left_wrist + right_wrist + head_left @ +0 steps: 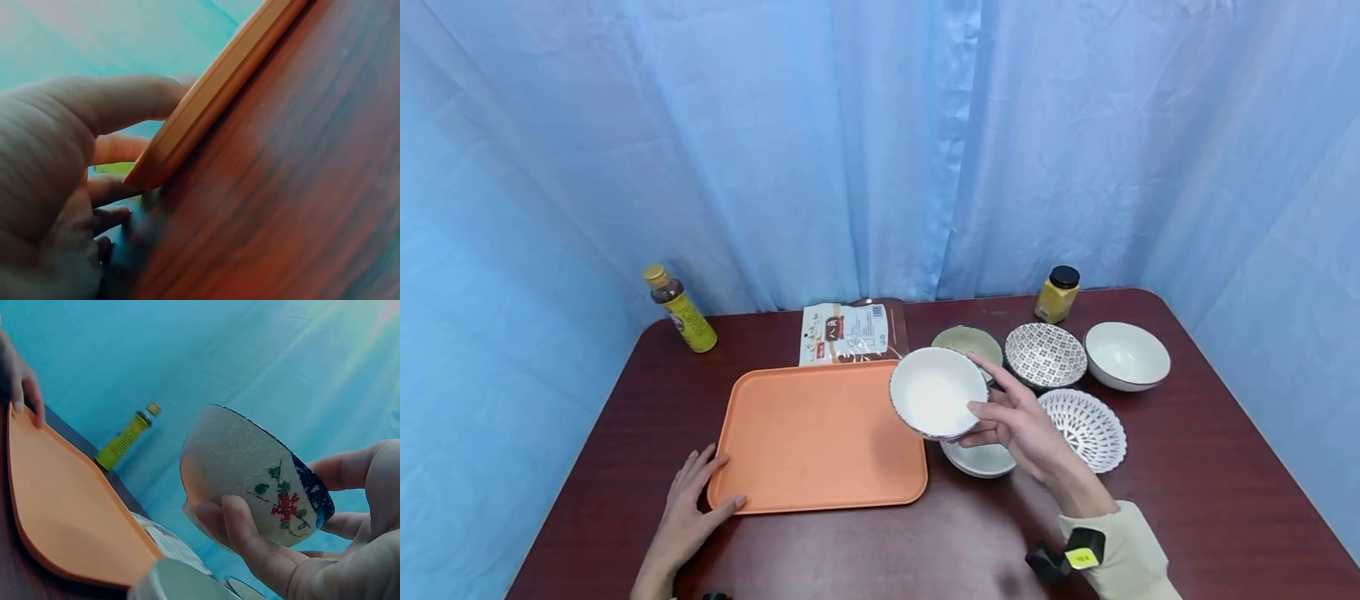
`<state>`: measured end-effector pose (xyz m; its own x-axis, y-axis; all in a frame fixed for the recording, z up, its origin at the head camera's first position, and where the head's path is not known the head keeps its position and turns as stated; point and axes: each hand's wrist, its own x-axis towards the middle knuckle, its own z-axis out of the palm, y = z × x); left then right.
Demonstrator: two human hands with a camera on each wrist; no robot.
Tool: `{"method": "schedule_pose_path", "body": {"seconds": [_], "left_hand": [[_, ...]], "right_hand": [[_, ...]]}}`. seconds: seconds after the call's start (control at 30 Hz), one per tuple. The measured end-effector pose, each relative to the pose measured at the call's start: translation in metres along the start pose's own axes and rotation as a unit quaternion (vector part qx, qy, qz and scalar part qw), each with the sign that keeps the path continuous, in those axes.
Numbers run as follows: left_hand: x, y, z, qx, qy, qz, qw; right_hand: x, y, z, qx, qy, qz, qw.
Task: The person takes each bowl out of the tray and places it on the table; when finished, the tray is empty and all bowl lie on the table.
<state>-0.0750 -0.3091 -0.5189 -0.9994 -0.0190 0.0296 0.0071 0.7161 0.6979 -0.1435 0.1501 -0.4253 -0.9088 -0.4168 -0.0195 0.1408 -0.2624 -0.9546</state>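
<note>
My right hand holds a small bowl above the tray's right edge, its white inside tilted toward the head camera. In the right wrist view the bowl shows a pale outside with a red flower, green leaves and a dark blue patch, with fingers and thumb spread around it. An orange rectangular tray lies on the table. My left hand rests at its front left corner, thumb and a finger touching the rim, fingers spread. Below the held bowl, pale dishes are partly hidden by the right hand.
A greenish bowl, a patterned bowl, a white bowl and an openwork white dish stand at the right. Behind are a yellow jar and a food packet; a sauce bottle stands back left.
</note>
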Motion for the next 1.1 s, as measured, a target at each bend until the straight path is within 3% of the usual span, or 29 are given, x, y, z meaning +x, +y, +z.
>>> {"method": "schedule_pose_path", "body": {"seconds": [0.2, 0.6, 0.97, 1.1], "left_hand": [[-0.001, -0.002, 0.003, -0.003, 0.014, 0.016, 0.9998], [0.002, -0.001, 0.002, 0.007, 0.000, -0.003, 1.0000], [0.002, 0.000, 0.002, 0.016, -0.010, -0.018, 0.9997], [0.002, 0.001, 0.002, 0.014, -0.009, -0.017, 0.9997]], "right_hand": [[-0.019, -0.007, -0.024, 0.034, -0.014, -0.030, 0.9989], [-0.068, -0.015, -0.076, 0.063, 0.001, -0.082, 0.9946], [-0.102, -0.007, -0.115, 0.124, -0.008, -0.128, 0.9839], [-0.112, -0.004, -0.127, 0.164, -0.015, -0.147, 0.9753]]}}
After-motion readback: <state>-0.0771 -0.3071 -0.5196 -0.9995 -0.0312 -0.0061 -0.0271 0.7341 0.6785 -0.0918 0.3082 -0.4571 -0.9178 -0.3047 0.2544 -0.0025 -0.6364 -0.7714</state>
